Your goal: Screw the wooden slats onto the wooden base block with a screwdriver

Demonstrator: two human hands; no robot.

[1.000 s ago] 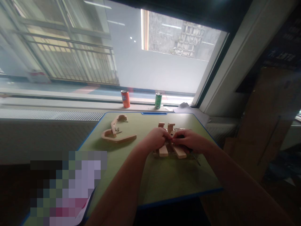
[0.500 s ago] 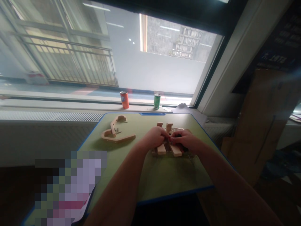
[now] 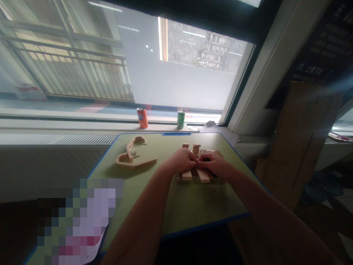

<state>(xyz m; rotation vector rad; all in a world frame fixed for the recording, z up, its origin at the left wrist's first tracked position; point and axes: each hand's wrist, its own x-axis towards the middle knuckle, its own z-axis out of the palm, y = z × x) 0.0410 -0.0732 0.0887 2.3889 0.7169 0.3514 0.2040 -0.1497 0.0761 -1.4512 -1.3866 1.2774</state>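
Note:
My left hand [image 3: 184, 161] and my right hand [image 3: 215, 164] meet fingertip to fingertip over two light wooden pieces. The left wooden piece [image 3: 186, 175] lies partly under my left hand, its far end showing beyond the fingers. Beside it the right wooden piece [image 3: 203, 176] points toward me, just below my right fingertips. Both hands have their fingers closed in a pinch; whatever small thing is between them is hidden. Crinkled clear plastic [image 3: 211, 151] lies behind and under the pieces. Something dark shows under my right palm.
Curved wooden parts [image 3: 138, 162] lie at the table's left, with small metal pieces [image 3: 134, 154] among them. An orange can [image 3: 142, 118] and a green can [image 3: 181, 119] stand on the windowsill. The green table [image 3: 190, 206] has a blue edge. A pixelated patch covers the lower left.
The whole view has shifted slightly, so everything sits a little further left. My hands stay together over the wooden pieces, with only slight finger movement.

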